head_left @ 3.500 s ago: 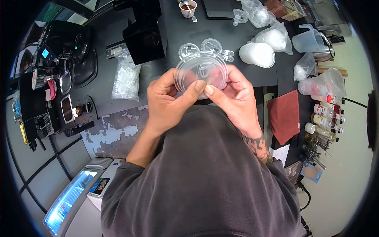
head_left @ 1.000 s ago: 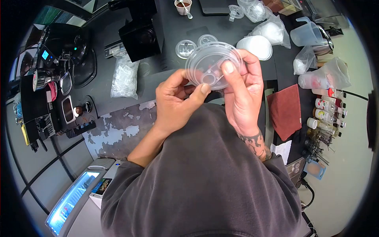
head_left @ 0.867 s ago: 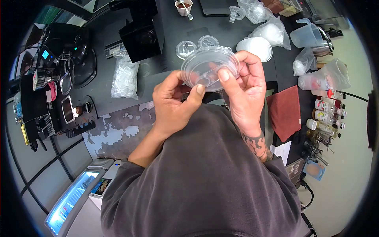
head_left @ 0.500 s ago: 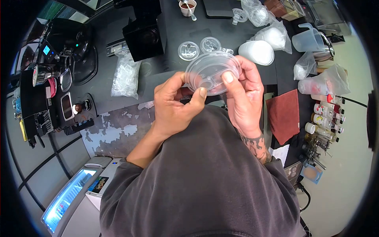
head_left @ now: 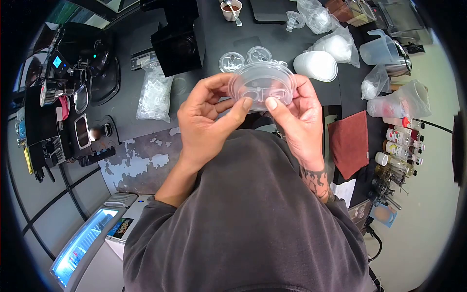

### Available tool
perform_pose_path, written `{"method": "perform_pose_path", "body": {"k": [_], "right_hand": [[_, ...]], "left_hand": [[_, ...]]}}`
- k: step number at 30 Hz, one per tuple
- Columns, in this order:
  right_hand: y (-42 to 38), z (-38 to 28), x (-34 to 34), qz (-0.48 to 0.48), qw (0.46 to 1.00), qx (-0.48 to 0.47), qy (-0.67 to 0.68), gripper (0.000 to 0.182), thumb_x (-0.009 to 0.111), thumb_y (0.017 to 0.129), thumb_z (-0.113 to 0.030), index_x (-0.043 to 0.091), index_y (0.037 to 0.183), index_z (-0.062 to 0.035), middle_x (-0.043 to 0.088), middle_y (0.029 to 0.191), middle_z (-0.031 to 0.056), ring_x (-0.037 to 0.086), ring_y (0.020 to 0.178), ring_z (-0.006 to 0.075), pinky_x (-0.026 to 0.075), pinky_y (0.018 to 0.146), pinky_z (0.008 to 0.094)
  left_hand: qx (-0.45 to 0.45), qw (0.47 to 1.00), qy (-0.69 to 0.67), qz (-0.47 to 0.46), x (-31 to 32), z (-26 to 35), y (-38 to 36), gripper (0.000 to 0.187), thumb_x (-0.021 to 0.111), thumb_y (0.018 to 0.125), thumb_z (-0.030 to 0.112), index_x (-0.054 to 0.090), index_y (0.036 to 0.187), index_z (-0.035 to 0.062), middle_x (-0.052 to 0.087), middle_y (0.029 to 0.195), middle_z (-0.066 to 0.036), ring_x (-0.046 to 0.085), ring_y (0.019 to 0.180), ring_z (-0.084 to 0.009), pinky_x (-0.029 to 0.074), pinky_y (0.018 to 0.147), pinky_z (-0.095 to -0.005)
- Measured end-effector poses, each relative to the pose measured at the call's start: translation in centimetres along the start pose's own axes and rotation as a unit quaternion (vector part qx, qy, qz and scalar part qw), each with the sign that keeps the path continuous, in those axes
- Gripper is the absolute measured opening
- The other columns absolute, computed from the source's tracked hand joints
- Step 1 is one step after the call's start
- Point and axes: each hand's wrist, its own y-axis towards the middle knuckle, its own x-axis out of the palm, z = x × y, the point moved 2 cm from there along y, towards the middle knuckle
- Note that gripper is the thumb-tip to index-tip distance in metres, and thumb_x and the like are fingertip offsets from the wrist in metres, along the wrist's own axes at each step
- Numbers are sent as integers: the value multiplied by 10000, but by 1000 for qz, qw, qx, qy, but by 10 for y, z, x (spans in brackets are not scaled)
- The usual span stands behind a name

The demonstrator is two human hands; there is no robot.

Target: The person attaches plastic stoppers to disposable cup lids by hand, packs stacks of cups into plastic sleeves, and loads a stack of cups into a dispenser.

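A clear plastic cup lid (head_left: 262, 80) is held up in front of my chest, above the near edge of the dark counter. My left hand (head_left: 209, 114) pinches its left side, thumb on the near face and fingers behind. On the right side my right hand (head_left: 299, 117) grips it the same way, with the thumb close to the other one. Just beyond the held lid, two similar clear lids, a left one (head_left: 232, 62) and a right one (head_left: 259, 54), lie on the counter. Part of another clear piece shows behind the held lid.
A stack of white cups (head_left: 316, 65) lies to the right beside plastic bags. A bag of clear lids (head_left: 154, 95) sits left, near a black machine (head_left: 177, 44). At the back stands a paper cup with a spoon (head_left: 231, 9). A brown cloth (head_left: 349, 143) and bottles (head_left: 400, 148) are at right.
The lid has tilted and turned in my hands. My left hand has shifted slightly left, and the right thumb has slid down and left along the lid.
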Motion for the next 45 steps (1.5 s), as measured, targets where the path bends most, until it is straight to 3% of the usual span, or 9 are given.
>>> {"method": "perform_pose_path", "body": {"k": [2,7,8,11,17,23,29,39,45], "right_hand": [[0,-6,0,-5,999,23,-34,439,764,922,-10,509,1280,-5,652,1111,55,645,1023,94,530,887,262],[1,-16,4,6,992,-46,-117,413,805,889,14,538,1204,-4,665,1058,50,643,964,82,544,846,251],[1,-16,1,4,996,-27,-86,399,805,891,14,547,1195,-6,669,1039,44,646,947,81,546,836,245],[0,-11,-2,-3,999,-7,-38,341,808,899,3,587,1158,-11,690,982,24,655,893,76,552,798,231],[-3,-20,-6,-55,995,78,-30,277,821,905,-56,671,1130,0,727,1002,33,670,911,77,557,796,246],[-2,-19,-6,-77,995,49,-46,266,813,913,-56,695,1143,8,731,1001,26,667,918,76,548,792,239],[-9,-14,-1,-56,997,0,-51,269,796,924,-37,689,1164,18,729,1023,29,666,955,78,546,814,238],[-3,-6,-2,-29,999,14,-1,262,762,950,-33,668,1188,22,726,1072,37,668,965,78,556,849,250],[-5,-8,-1,-17,999,27,3,257,763,951,-39,669,1182,20,726,1068,36,660,943,70,554,846,247]], "left_hand": [[25,999,26,-17,-1,1,1,402,765,896,-46,636,1276,-67,705,1091,-98,696,986,-146,596,894,-309],[96,972,179,-120,-5,13,7,429,795,865,-41,687,1280,-41,708,1083,-84,698,989,-144,590,900,-300],[46,990,98,-92,-2,12,5,372,804,863,-25,702,1220,-48,709,1056,-82,697,973,-138,589,889,-296],[36,994,53,-87,-3,4,3,306,808,862,-14,713,1151,-48,706,1030,-74,689,944,-119,581,888,-278],[53,986,107,-119,-2,11,-1,240,814,854,4,722,1071,-39,703,948,-50,668,829,-89,553,727,-243],[146,967,189,-91,1,9,0,229,803,809,-7,698,1010,-39,697,873,-74,660,755,-109,528,666,-248],[154,968,185,-79,4,6,-3,232,774,816,-10,680,1026,-36,692,860,-83,658,736,-120,528,643,-262],[-40,997,22,-70,2,0,0,247,759,920,15,661,1134,-60,701,1028,-38,662,950,-89,552,853,-256],[-1,997,30,-66,6,2,-2,275,783,902,4,662,1141,-59,716,1035,-49,671,963,-93,555,873,-263]]}}
